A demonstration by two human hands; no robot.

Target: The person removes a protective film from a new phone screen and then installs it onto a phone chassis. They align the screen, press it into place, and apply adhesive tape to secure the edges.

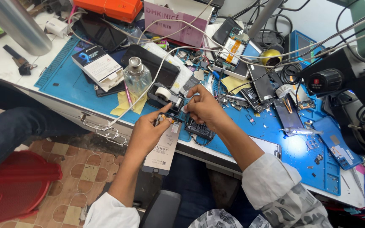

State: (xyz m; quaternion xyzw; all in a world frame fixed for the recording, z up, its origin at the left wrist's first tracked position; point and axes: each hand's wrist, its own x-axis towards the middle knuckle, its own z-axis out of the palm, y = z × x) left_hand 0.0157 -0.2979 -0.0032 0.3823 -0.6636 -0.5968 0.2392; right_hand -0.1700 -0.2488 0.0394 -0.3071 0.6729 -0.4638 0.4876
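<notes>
Left hand clasping a phone screen panel; right hand pinching at black tape dispenser holding a white roll.

White workbench carries a blue work mat. On the mat: white box at 10 o'clock, glass bottle and tape dispenser near centre, yellow cloth below them, tweezers at 3 o'clock.

An orange flat box lies at eleven o'clock, a pink carton at twelve. A white-and-black box sits at ten; the pale labelled screen panel is at centre.
</notes>
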